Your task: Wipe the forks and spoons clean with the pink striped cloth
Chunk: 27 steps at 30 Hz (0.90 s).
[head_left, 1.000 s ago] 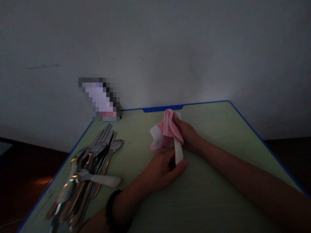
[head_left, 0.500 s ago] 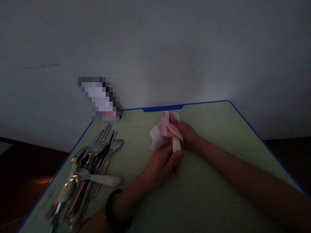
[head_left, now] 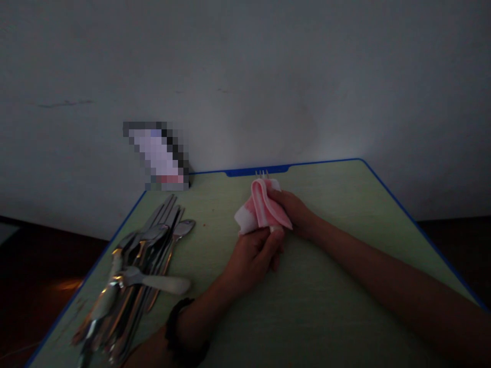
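My right hand (head_left: 292,213) is closed around a pink and white cloth (head_left: 261,208) wrapped about a fork. The fork's tines (head_left: 262,174) stick out past the far end of the cloth. My left hand (head_left: 253,254) grips the white handle end of that fork just below the cloth; only a sliver of the handle shows. Both hands rest over the middle of a pale green table (head_left: 330,306) with a blue rim.
A heap of metal forks and spoons (head_left: 141,266), some with white handles, lies at the table's left side. A blurred-out object (head_left: 157,156) leans against the grey wall at the far left corner. The floor beside the table is dark.
My left hand has slid up the fork toward the cloth, hiding most of the white handle. The tines now poke out beyond the cloth.
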Each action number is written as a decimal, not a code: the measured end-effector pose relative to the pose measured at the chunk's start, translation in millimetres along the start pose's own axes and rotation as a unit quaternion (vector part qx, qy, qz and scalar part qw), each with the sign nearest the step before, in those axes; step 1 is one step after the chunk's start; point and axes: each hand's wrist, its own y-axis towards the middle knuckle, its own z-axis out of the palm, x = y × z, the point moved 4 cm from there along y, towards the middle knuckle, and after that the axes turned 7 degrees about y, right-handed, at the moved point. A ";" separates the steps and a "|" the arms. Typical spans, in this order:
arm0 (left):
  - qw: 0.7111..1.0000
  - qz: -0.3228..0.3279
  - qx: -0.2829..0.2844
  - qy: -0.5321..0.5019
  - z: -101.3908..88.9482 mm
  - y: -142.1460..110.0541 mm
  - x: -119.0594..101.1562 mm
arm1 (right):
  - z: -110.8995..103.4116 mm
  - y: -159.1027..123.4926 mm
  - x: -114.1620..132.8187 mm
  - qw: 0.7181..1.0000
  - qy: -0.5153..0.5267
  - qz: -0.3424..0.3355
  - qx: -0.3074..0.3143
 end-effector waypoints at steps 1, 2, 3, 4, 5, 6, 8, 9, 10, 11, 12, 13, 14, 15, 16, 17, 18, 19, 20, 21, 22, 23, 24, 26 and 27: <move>1.000 0.013 0.013 0.010 1.1 -0.5 -0.8 | -0.9 1.2 -1.5 1.000 0.010 0.003 0.001; 0.999 0.026 0.025 0.020 2.0 -0.9 -1.7 | -1.7 2.5 -3.1 1.000 0.020 0.007 0.001; 0.998 0.036 0.035 0.030 2.7 -1.3 -2.5 | -2.6 3.8 -4.9 0.999 0.030 0.012 -0.001; 0.997 0.044 0.043 0.039 3.2 -1.5 -3.2 | -3.5 5.0 -6.3 0.999 0.038 0.015 -0.008; 0.997 0.050 0.047 0.046 3.3 -1.5 -3.8 | -4.0 5.9 -7.4 0.999 0.043 0.016 -0.016; 0.996 0.054 0.047 0.051 3.2 -1.5 -4.3 | -4.2 6.4 -7.8 0.998 0.048 0.015 -0.023; 0.995 0.061 0.044 0.060 2.6 -1.1 -5.4 | -3.0 6.2 -7.5 0.998 0.053 0.013 -0.027; 0.995 0.064 0.042 0.066 2.3 -0.9 -5.8 | -2.2 5.6 -6.8 0.998 0.051 0.011 -0.028; 0.994 0.068 0.042 0.071 2.2 -0.7 -6.3 | -1.5 4.9 -6.1 0.998 0.046 0.011 -0.030; 0.994 0.071 0.043 0.075 2.3 -0.6 -6.6 | -1.2 4.1 -5.4 0.999 0.039 0.011 -0.034; 0.993 0.071 0.044 0.078 2.5 -0.5 -6.7 | -1.1 3.3 -4.7 0.999 0.032 0.011 -0.037; 0.993 0.071 0.046 0.078 2.7 -0.5 -6.6 | -1.0 2.7 -4.1 0.999 0.025 0.009 -0.039; 0.993 0.069 0.049 0.079 2.9 -0.4 -6.4 | -0.7 2.3 -3.5 0.999 0.020 0.006 -0.037; 0.993 0.068 0.050 0.079 3.1 -0.4 -6.2 | -0.4 2.1 -3.1 0.999 0.019 0.002 -0.034; 0.993 0.066 0.051 0.080 3.1 -0.4 -6.2 | -0.1 2.0 -2.9 0.999 0.019 -0.002 -0.030; 0.993 0.066 0.050 0.081 3.0 -0.4 -6.3 | 0.1 2.0 -2.8 0.999 0.020 -0.004 -0.027; 0.993 0.067 0.050 0.083 2.9 -0.4 -6.6 | 0.3 2.0 -2.9 0.999 0.023 -0.006 -0.026; 0.993 0.069 0.051 0.087 2.7 -0.3 -7.2 | 0.3 2.1 -3.0 0.999 0.025 -0.007 -0.026; 0.992 0.071 0.053 0.092 2.6 -0.3 -7.9 | 0.2 2.2 -3.1 0.999 0.024 -0.008 -0.026; 0.991 0.075 0.055 0.098 2.6 -0.2 -8.6 | 0.1 2.3 -3.2 0.999 0.022 -0.009 -0.026; 0.990 0.078 0.059 0.105 2.7 -0.2 -9.3 | 0.1 2.5 -3.4 0.999 0.019 -0.009 -0.026; 0.988 0.082 0.062 0.112 2.9 -0.2 -10.0 | 0.0 2.6 -3.6 0.999 0.018 -0.009 -0.024; 0.987 0.086 0.064 0.119 3.1 -0.3 -10.4 | -0.1 2.8 -3.9 1.000 0.019 -0.009 -0.023; 0.985 0.093 0.063 0.129 3.6 -0.5 -10.6 | -0.2 3.0 -4.6 0.999 0.024 -0.008 -0.020; 0.984 0.096 0.061 0.136 3.9 -0.7 -10.6 | -0.2 2.9 -4.8 0.999 0.027 -0.007 -0.019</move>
